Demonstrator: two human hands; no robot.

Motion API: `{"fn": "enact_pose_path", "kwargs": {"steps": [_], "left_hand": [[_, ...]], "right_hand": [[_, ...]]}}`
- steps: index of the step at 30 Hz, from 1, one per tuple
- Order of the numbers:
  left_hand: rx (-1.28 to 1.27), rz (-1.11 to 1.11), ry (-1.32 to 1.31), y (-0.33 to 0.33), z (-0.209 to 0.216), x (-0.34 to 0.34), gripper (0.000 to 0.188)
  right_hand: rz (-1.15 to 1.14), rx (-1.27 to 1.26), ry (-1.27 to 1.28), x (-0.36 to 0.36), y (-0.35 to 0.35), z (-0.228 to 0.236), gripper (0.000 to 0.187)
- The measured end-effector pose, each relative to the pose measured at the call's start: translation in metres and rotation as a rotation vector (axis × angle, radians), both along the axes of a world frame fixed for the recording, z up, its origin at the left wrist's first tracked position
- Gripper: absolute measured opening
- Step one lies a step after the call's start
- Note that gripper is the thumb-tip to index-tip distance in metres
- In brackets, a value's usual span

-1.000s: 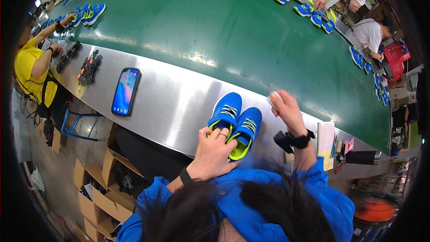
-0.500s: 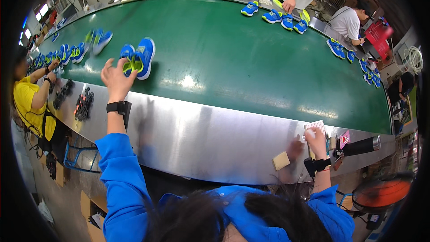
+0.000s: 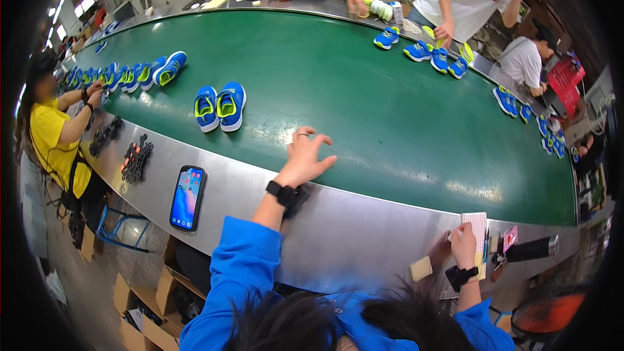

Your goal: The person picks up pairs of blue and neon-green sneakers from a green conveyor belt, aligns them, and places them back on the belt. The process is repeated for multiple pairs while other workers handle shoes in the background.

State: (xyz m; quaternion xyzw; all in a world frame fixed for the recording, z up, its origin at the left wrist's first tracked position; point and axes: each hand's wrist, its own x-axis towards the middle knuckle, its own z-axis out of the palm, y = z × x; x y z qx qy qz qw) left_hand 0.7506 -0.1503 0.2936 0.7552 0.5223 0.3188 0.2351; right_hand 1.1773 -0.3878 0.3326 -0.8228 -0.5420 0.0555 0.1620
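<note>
My left hand [image 3: 307, 158] hovers over the near edge of the green surface, fingers spread and holding nothing. Farther left, a blue and lime-green left shoe [image 3: 206, 109] and its mate, a right shoe [image 3: 231, 106], stand side by side, apart from my hand. My right hand [image 3: 463, 247] is curled over the metal ledge beside a checked paper pad [image 3: 474, 224]. Its fingers are closed, with a small whitish bit at their tips that I cannot make out. A pale yellow sponge-like block [image 3: 420, 268] lies just left of that hand.
A phone [image 3: 187, 198] lies on the metal ledge [image 3: 240, 185], near a pile of black parts [image 3: 137, 159]. More blue shoes [image 3: 133, 75] line the far left. A black cylinder [image 3: 532, 249] lies at right. Co-workers stand across and at left; one touches shoes [image 3: 439, 60].
My left hand has let go of the pair of shoes and moved right, away from them. The phone, formerly hidden by my arm, now shows. The view has shifted.
</note>
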Motion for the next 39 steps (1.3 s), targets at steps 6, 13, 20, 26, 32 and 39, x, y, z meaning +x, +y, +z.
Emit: {"fn": "enact_pose_path", "kwargs": {"steps": [6,13,20,26,32,39], "left_hand": [[-0.319,-0.053,-0.613,0.023,-0.029,0.014,0.017],[-0.576,0.184,-1.011,0.028,-0.044,-0.002,0.014],[-0.527,0.218,-0.929,0.028,-0.046,0.001,0.014],[-0.538,0.271,-0.873,0.029,-0.038,-0.001,0.012],[-0.443,0.279,-0.740,0.026,-0.041,0.002,0.013],[-0.431,0.232,-0.637,0.021,-0.028,0.006,0.013]], "right_hand": [[-0.108,0.015,0.054,-0.011,-0.010,0.008,0.029],[-0.020,-0.263,-0.503,-0.015,0.011,0.035,0.037],[0.129,-0.314,-0.463,-0.093,0.091,0.118,0.034],[0.623,-0.217,0.075,-0.165,0.165,0.205,0.018],[0.629,-0.287,0.682,-0.181,0.218,0.215,0.029],[0.588,-0.271,1.152,-0.205,0.228,0.193,0.045]]}}
